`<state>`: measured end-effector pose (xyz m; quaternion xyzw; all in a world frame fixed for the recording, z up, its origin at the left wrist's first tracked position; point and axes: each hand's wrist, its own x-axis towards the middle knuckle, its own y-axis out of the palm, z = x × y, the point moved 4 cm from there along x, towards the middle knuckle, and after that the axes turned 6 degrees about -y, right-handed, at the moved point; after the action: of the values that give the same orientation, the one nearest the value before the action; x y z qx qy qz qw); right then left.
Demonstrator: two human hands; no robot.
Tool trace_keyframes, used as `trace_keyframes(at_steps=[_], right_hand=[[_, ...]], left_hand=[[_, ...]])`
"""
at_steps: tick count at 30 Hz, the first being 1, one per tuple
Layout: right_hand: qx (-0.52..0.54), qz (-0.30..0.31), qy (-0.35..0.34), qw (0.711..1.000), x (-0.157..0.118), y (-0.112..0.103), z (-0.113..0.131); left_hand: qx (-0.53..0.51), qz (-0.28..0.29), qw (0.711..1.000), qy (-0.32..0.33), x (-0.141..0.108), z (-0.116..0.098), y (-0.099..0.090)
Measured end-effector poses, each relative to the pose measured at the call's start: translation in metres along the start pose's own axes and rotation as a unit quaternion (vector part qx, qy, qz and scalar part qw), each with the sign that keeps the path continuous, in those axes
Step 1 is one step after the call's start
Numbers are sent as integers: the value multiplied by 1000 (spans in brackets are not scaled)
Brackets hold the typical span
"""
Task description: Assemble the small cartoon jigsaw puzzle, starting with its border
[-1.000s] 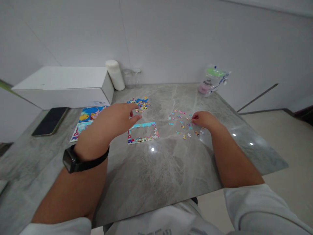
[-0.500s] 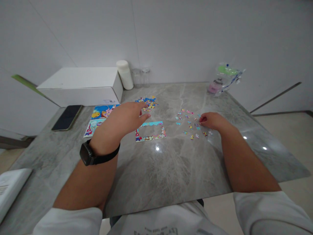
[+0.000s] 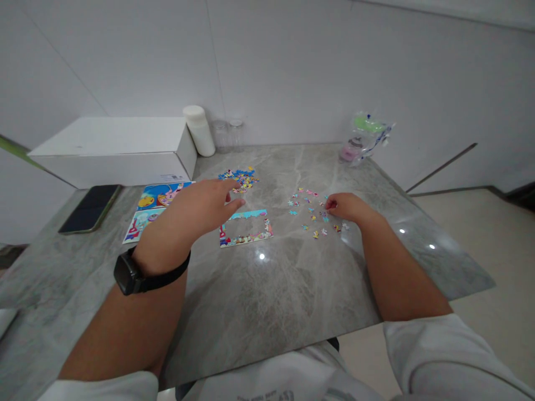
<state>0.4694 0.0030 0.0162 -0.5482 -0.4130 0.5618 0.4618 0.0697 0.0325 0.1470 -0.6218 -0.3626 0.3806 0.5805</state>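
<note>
My left hand (image 3: 200,209), with a black watch on its wrist, hovers over the left side of a puzzle border (image 3: 246,240). Its thumb and fingers are apart, with nothing between them. The border is a joined rectangle with a bare middle. Just behind the hand lies a pile of loose puzzle pieces (image 3: 244,178). My right hand (image 3: 345,207) is at the right edge of several scattered pieces (image 3: 315,234); its fingertips are pinched together on something too small to make out. Partly under my left forearm is a colourful picture sheet (image 3: 159,195).
A white box (image 3: 112,167) stands at the back left, beside a white bottle (image 3: 199,132) and two clear glasses (image 3: 229,135). A phone (image 3: 91,209) lies at the left. A plastic bag (image 3: 361,142) sits at the back right of the grey table (image 3: 267,301).
The whole view has shifted, so the table and its contents appear further left. Both hands keep nearly the same pose and place over the table.
</note>
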Motion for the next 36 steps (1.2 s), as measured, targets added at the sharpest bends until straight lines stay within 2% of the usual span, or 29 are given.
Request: trace_keyframes(at_steps=[7, 14, 20, 24, 29, 36], right_hand=[[21, -29, 16, 999, -3, -7, 1], [59, -159, 53, 984, -10, -23, 1], [91, -292, 69, 950, -13, -33, -10], [104, -340, 81, 931, -14, -36, -22], [107, -338, 101, 930, -15, -35, -36], [79, -191, 171, 963, -15, -21, -69]], left_hand=[[-4, 7, 1000, 1, 2, 1, 1], [-16, -3, 1000, 14, 5, 7, 8], [-11, 6, 1000, 14, 7, 6, 9], [-9, 25, 1000, 8, 8, 5, 9], [-7, 45, 999, 6, 10, 6, 10], [4, 37, 999, 9, 12, 8, 14]])
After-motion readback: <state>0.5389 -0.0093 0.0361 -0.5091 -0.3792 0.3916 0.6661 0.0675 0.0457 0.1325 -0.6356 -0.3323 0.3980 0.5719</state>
